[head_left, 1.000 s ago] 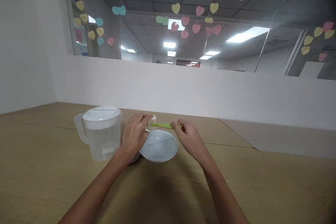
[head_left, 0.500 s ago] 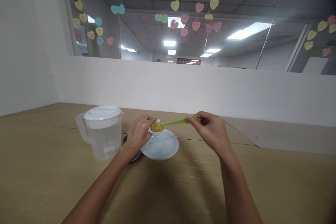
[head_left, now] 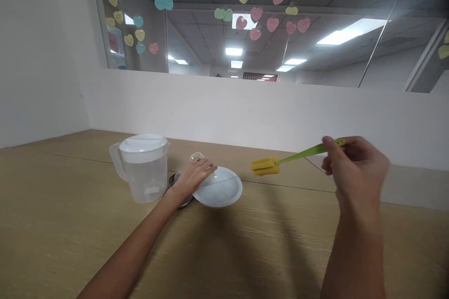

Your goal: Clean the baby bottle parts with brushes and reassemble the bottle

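Observation:
My right hand [head_left: 354, 163] grips the end of a green handle, held up over the right side of the table. At the handle's left end is a yellow sponge head [head_left: 265, 166], away from every other object. My left hand [head_left: 194, 175] is wrapped over a small pale cup [head_left: 197, 155], which is mostly hidden behind the fingers, at the left rim of a white bowl [head_left: 219, 191]. Below that hand, a dark round metal dish [head_left: 185, 202] shows in part, left of the bowl.
A clear lidded pitcher [head_left: 146, 173] stands left of the bowl, its handle pointing left. Behind the wooden table [head_left: 263, 238] rises a white wall [head_left: 210, 107] with a window above, dotted with heart-shaped notes.
The yellow sponge head has come out of the cup and moved right with my right hand. My left hand's cup has turned away. The view has shifted slightly.

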`<state>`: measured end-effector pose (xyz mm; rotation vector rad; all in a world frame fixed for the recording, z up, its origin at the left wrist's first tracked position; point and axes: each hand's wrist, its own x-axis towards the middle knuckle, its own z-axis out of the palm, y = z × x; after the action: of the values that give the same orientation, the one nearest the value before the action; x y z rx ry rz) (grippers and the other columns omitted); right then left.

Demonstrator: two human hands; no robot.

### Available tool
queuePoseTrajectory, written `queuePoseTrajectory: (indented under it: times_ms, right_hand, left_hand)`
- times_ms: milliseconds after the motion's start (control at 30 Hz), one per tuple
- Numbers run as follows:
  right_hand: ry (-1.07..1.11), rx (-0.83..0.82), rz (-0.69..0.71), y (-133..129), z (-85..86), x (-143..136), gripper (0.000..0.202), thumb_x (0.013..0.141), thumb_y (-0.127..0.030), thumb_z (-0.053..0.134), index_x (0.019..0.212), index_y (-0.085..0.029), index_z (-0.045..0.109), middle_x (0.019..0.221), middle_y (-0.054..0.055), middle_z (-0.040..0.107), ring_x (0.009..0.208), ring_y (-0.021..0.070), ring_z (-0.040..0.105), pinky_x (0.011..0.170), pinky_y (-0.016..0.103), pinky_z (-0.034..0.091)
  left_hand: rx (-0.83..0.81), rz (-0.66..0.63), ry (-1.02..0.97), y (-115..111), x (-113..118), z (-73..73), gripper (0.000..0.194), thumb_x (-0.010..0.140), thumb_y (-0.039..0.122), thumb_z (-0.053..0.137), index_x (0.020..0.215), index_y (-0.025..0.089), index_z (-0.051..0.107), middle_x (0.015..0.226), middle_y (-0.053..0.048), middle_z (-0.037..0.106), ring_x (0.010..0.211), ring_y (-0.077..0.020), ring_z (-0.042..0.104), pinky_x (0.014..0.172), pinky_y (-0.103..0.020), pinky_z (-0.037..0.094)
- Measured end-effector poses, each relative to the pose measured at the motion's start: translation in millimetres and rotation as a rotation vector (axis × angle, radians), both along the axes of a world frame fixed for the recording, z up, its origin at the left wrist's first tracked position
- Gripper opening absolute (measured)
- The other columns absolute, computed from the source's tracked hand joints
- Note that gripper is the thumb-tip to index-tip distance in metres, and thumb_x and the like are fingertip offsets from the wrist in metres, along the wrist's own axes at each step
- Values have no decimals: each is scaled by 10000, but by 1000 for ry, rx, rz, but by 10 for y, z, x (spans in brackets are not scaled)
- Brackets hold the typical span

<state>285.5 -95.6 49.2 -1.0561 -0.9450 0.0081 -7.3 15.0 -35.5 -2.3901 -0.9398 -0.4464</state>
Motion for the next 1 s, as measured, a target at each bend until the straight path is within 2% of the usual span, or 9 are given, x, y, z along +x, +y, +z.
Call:
queuePoseTrajectory:
  times_ms: [100, 167, 267, 367, 433, 533, 700, 867, 1000]
  right_hand:
    - [-109, -120, 42, 130, -39, -106, 244, 688, -404, 637, 660, -186, 533, 484, -53, 443, 391, 95, 437, 367, 219, 345]
    - [-185, -174, 40, 193, -59, -165, 241, 718, -404, 601, 659, -182, 526, 478, -54, 448, 397, 90, 437, 396, 218, 353]
    - [-266, -223, -12, 240, -75, -206, 246, 734, -398, 571, 633, -181, 512, 469, -52, 452, 415, 89, 426, 429, 221, 349]
    - [-300, -239, -44, 248, -86, -184, 257, 734, -405, 555, 616, -184, 501, 471, -50, 454, 428, 92, 421, 449, 227, 344]
    - [-300, -242, -58, 247, -95, -146, 258, 735, -413, 545, 619, -187, 501, 478, -49, 456, 433, 97, 431, 457, 230, 344]
    - [-295, -270, -129, 257, -112, -77, 255, 728, -418, 543, 619, -190, 505, 489, -41, 483, 444, 112, 469, 478, 240, 360]
    - [-325, -460, -169, 369, -192, 32, 227, 712, -396, 542, 632, -185, 514, 494, -1, 560, 419, 142, 528, 493, 261, 391]
    - [-434, -703, -49, 638, -382, 65, 184, 722, -322, 511, 601, -184, 490, 507, 38, 605, 434, 144, 563, 510, 251, 424]
    - [-533, -835, 36, 854, -529, 27, 168, 709, -256, 495, 561, -177, 505, 517, 68, 623, 505, 159, 601, 537, 242, 446]
  left_hand:
    - [-63, 24, -194, 14, -65, 38, 455, 762, 96, 516, 1208, 182, 492, 1106, -94, 556, 1020, -219, 510, 876, -351, 378]
    - [-145, 41, -376, -13, -93, 113, 563, 735, 234, 603, 1266, 151, 435, 1127, -109, 540, 1037, -233, 505, 875, -357, 405]
    - [-305, 56, -628, -132, -78, 273, 743, 681, 373, 656, 1323, 146, 359, 1166, -106, 534, 1049, -232, 512, 860, -354, 436]
    - [-515, 48, -748, -311, -4, 412, 810, 647, 434, 667, 1339, 163, 345, 1250, -103, 503, 1060, -230, 521, 846, -332, 451]
    - [-655, 7, -738, -435, 65, 462, 799, 626, 448, 680, 1317, 173, 388, 1274, -90, 494, 1070, -225, 519, 867, -312, 438]
    - [-812, -110, -619, -597, 193, 458, 650, 593, 428, 710, 1179, 207, 537, 1183, -40, 563, 1005, -210, 548, 854, -285, 428]
    - [-892, -290, -379, -736, 413, 298, 489, 533, 340, 745, 984, 203, 618, 980, -4, 617, 893, -189, 555, 801, -268, 405]
    - [-973, -255, -266, -688, 498, 108, 503, 515, 318, 748, 976, 185, 595, 966, -14, 613, 872, -190, 554, 726, -253, 406]
    - [-996, -190, -214, -634, 484, 34, 553, 507, 324, 748, 1009, 186, 562, 1017, -25, 585, 936, -208, 536, 749, -257, 405]
